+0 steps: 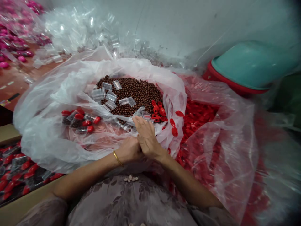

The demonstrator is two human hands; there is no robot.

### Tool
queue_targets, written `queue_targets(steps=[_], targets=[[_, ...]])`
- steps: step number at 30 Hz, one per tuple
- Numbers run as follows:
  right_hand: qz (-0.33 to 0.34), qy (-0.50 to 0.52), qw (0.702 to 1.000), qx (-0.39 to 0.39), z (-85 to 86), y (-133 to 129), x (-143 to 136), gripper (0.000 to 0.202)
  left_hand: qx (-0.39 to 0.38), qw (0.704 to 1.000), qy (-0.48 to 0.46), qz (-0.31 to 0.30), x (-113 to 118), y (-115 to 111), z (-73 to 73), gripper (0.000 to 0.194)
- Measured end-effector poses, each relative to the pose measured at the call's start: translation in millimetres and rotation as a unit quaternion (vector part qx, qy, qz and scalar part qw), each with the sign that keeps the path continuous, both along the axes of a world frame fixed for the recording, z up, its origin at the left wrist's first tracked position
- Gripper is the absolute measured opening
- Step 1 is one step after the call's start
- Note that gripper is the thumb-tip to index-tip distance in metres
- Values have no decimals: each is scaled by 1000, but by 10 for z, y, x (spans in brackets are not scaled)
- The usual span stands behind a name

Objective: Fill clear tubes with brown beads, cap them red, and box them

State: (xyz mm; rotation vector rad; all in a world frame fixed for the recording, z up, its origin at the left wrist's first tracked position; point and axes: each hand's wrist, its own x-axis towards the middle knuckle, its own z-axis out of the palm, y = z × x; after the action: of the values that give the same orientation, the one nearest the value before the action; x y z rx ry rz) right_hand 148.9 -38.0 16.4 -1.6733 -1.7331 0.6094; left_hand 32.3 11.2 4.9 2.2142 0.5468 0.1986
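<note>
My left hand [131, 150], with a gold bangle at the wrist, is closed at the near edge of an open plastic bag [56, 94]; what its fingers hold is hidden. Pressed against it, my right hand [147, 138] has its fingers together, pointing forward; a clear piece [148, 116] lies just beyond its fingertips. Inside the bag are many small brown balls [134, 91], several clear plastic tubes [111, 96] and red caps [161, 111]. Several filled tubes with red caps [87, 125] lie on the bag's left part.
At right is a bag of red parts [199, 119], with teal [254, 64] and red basins [218, 75] behind. A box of red-capped tubes [18, 169] stands lower left. Clear tubes [77, 25] and pink pieces [14, 44] are heaped at back left.
</note>
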Motion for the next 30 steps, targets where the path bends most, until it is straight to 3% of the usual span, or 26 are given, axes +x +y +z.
queue_targets(steps=[4,6,7,9,11,14,16,17,19,21,23,26,30], targets=[[8,192,981,-4,-34,76,-125,73,56,998,31,-28,-110,71,49,12],[-22,257,965,40,16,141,-63,75,80,997,12,8,-255,167,133,10],[-46,240,967,72,53,175,19,71,94,995,3,39,-370,236,172,12],[-102,116,980,128,126,244,276,51,139,981,15,132,-686,420,218,16],[-157,-52,977,133,169,320,598,36,213,941,87,249,-1077,651,213,22],[-214,-253,943,35,147,473,992,33,343,833,224,373,-1569,979,170,35],[-224,-352,908,-33,92,592,1113,35,415,792,218,392,-1665,1098,170,44],[-222,-388,893,-52,59,649,1133,36,436,793,183,386,-1620,1112,181,43],[-218,-431,873,-66,-1,745,1121,36,436,829,86,340,-1360,1050,208,34],[-219,-448,864,-68,-47,799,1086,33,401,882,20,246,-948,908,212,24],[-226,-450,861,-68,-73,804,1063,31,377,917,11,128,-505,752,172,21],[-233,-433,868,-65,-83,741,1068,29,366,927,55,50,0,623,46,25],[-220,-393,891,-50,-98,616,1115,28,336,937,91,31,195,715,-103,24]])
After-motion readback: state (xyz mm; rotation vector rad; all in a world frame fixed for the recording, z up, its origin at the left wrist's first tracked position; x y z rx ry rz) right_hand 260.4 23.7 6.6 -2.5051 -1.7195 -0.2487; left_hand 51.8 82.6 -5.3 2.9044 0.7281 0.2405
